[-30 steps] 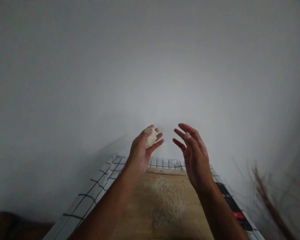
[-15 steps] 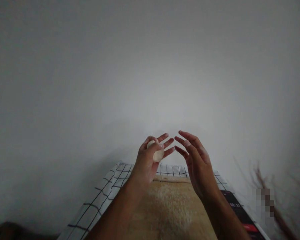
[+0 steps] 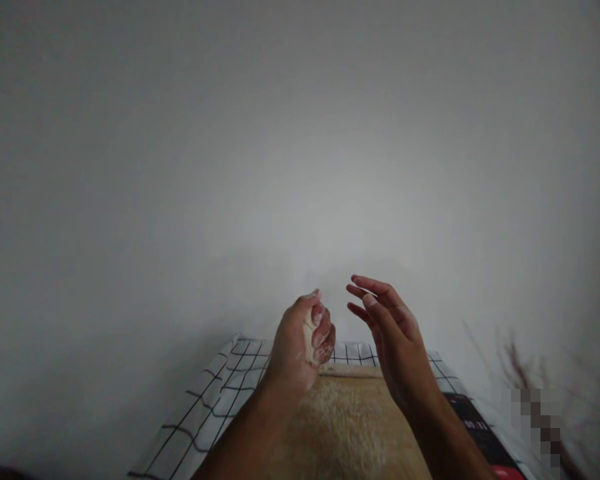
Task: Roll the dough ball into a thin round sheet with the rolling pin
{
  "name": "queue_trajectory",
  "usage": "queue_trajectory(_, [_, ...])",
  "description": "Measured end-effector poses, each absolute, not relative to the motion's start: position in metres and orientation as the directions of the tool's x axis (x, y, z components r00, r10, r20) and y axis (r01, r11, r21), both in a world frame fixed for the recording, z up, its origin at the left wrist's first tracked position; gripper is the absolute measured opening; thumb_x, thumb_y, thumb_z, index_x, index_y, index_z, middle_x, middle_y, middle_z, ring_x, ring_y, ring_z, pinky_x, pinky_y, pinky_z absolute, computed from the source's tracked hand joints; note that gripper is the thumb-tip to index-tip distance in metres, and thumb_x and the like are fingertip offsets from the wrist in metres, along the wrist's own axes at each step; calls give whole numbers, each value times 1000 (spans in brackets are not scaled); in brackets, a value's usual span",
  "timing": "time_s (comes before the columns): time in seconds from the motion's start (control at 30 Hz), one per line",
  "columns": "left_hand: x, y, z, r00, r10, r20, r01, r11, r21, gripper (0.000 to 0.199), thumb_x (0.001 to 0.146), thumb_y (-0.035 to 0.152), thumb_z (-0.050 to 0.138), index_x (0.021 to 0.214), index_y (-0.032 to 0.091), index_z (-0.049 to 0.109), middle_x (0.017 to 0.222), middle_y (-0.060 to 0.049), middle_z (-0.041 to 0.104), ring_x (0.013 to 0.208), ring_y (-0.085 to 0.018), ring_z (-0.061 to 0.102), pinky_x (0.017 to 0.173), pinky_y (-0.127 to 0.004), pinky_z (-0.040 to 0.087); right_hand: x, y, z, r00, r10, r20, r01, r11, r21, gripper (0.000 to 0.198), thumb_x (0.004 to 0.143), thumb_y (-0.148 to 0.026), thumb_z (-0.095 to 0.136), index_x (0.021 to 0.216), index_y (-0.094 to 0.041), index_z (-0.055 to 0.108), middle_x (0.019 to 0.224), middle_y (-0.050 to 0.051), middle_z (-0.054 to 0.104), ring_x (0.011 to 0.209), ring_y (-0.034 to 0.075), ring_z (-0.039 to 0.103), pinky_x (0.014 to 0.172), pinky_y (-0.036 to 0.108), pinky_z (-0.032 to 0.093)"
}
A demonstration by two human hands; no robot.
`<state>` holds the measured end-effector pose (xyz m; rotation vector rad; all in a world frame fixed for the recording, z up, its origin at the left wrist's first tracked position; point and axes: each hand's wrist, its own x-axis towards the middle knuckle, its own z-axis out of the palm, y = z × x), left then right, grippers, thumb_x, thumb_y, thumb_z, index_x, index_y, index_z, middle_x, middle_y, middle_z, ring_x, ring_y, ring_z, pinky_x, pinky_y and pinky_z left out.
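The left hand (image 3: 294, 343), part-open half a second earlier, has closed around pale dough (image 3: 309, 339), held above a powder-dusted wooden board (image 3: 399, 450); beside it, the right hand (image 3: 393, 333) hangs half-open and empty. A checked cloth (image 3: 213, 403) lies under the board.

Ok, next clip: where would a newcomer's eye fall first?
Probably on the left hand at centre, closed around a pale dough-like lump. Beside it the right hand hovers empty, fingers parted, against the plain wall. Below, a wooden board dusted with white powder lies on a black-and-white checked cloth.
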<state>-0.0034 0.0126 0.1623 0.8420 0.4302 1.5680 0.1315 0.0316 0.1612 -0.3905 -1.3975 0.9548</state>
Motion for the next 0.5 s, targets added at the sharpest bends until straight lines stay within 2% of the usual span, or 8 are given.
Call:
queue_trajectory(0.1, [-8,12,166,31,958,285,-720,-176,672,42,79,42,67,58,22,37,41,8,32,31,-7,31,33,-19,17,131,33,162,-108,753,649,-324,591,-739,24,94,-42,64,113,-29,69,129,6,66,126,27,58,109,51,44])
queue_trajectory(0.17, [-11,16,168,40,961,275,-731,-159,664,37,78,46,67,63,21,44,47,6,39,35,-9,37,34,-19,20,131,33,163,-104,751,652,-325,594,-736,24,94,-42,64,113,-28,69,130,6,66,126,27,58,109,51,44])
queue_trajectory(0.27, [-12,23,170,6,964,265,-727,-177,663,29,72,38,73,87,19,58,71,1,60,53,-12,56,41,-20,36,131,35,164,-120,753,647,-326,585,-742,24,95,-41,63,114,-28,69,131,6,65,125,27,58,110,50,43])
queue_trajectory(0.33, [-11,26,170,-37,961,274,-709,-218,671,40,68,28,80,101,20,59,87,-2,65,65,-14,63,45,-20,43,131,35,163,-133,755,642,-326,578,-748,24,95,-41,63,115,-28,68,131,6,65,125,26,58,110,50,43])
queue_trajectory(0.43, [-11,26,168,-115,942,316,-699,-302,648,45,71,28,84,108,21,59,101,-5,66,68,-11,63,41,-15,39,132,34,162,-134,752,646,-317,585,-747,24,96,-40,62,117,-29,67,132,5,65,125,26,58,110,49,43])
queue_trajectory(0.5, [-13,24,167,-138,926,353,-731,-335,594,42,79,34,80,114,21,61,109,-6,67,60,-5,57,35,-12,33,132,33,161,-136,746,652,-310,593,-743,24,96,-40,62,117,-29,68,132,5,65,124,26,58,109,49,43])
